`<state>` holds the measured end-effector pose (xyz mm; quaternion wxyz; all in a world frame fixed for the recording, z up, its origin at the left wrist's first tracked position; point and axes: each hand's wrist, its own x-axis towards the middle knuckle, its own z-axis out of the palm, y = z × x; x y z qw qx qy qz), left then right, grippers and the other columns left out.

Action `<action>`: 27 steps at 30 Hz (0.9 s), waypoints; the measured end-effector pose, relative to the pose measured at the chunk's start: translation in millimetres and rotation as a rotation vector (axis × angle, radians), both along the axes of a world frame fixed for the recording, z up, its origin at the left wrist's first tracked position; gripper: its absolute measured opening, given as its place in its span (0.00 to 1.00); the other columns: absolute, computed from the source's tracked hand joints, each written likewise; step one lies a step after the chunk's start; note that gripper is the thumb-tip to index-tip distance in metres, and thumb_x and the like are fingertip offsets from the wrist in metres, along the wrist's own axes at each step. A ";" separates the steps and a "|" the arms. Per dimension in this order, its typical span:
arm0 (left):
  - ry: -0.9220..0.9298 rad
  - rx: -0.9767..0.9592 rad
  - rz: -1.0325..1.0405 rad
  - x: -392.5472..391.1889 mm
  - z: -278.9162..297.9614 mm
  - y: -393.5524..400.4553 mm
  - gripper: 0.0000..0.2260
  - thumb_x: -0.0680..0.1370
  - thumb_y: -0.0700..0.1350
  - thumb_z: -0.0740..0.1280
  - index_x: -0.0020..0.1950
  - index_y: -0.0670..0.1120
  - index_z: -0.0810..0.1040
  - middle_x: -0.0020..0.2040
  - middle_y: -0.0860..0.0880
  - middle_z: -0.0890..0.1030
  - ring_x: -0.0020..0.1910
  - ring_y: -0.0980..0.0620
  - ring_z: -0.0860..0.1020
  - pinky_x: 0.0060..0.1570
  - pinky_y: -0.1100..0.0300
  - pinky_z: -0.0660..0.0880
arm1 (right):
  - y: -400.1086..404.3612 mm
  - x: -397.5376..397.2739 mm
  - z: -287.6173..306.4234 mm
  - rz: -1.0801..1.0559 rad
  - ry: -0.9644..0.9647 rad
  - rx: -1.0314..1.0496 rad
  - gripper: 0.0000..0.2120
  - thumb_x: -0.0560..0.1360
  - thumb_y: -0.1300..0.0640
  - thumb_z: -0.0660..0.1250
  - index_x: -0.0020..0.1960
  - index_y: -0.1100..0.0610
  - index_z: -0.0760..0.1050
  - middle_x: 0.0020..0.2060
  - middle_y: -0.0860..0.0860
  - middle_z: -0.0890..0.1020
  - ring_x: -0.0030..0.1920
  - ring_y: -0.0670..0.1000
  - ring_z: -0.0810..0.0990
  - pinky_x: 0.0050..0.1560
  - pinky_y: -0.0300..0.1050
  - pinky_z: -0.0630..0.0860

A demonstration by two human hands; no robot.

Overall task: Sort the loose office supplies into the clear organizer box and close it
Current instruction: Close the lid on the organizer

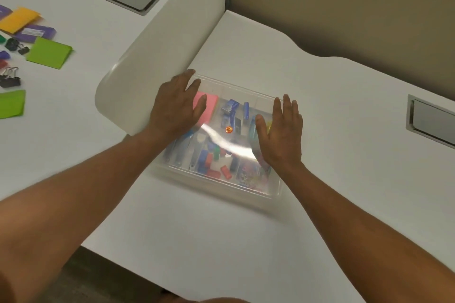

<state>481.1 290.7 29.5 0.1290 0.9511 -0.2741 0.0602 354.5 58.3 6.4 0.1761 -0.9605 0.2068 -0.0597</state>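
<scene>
The clear organizer box (258, 189) lies on the white desk in front of me with its transparent lid down over it. Through the lid show a pink sticky-note pad (209, 103), blue staple boxes (231, 108), coloured clips and paper clips. My left hand (176, 106) rests flat on the lid's left side, fingers straight and spread. On the lid's right side, my right hand (282, 135) lies flat with straight fingers. Both palms press down on the lid.
A white curved divider panel (157, 61) stands just left of the box. Beyond it, on the neighbouring desk, lie green sticky pads (49, 53), a yellow pad (19, 18), purple boxes (34, 33) and black binder clips (11, 77). A grey cable hatch (430, 120) sits right.
</scene>
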 end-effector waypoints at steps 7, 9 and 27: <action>0.092 -0.154 0.116 -42.0 4.2 32.9 0.20 0.86 0.51 0.61 0.73 0.41 0.77 0.77 0.41 0.73 0.74 0.40 0.72 0.71 0.45 0.71 | 22.0 -56.2 18.6 -0.029 -0.134 -0.013 0.30 0.82 0.40 0.50 0.78 0.55 0.66 0.78 0.54 0.68 0.81 0.57 0.58 0.80 0.65 0.50; 0.166 -0.156 0.216 -70.2 -7.4 43.2 0.28 0.86 0.58 0.56 0.79 0.41 0.68 0.81 0.39 0.66 0.79 0.39 0.66 0.74 0.43 0.66 | 41.3 -80.7 10.5 -0.011 -0.010 -0.020 0.34 0.82 0.38 0.49 0.81 0.56 0.57 0.82 0.55 0.58 0.82 0.58 0.50 0.80 0.64 0.49; 0.297 -0.314 0.329 -81.0 -47.1 50.1 0.35 0.82 0.68 0.54 0.83 0.49 0.58 0.73 0.45 0.75 0.71 0.43 0.74 0.65 0.45 0.74 | 53.8 -91.5 -8.8 -0.091 -0.097 0.207 0.41 0.79 0.34 0.56 0.84 0.53 0.47 0.83 0.47 0.43 0.83 0.51 0.43 0.70 0.27 0.44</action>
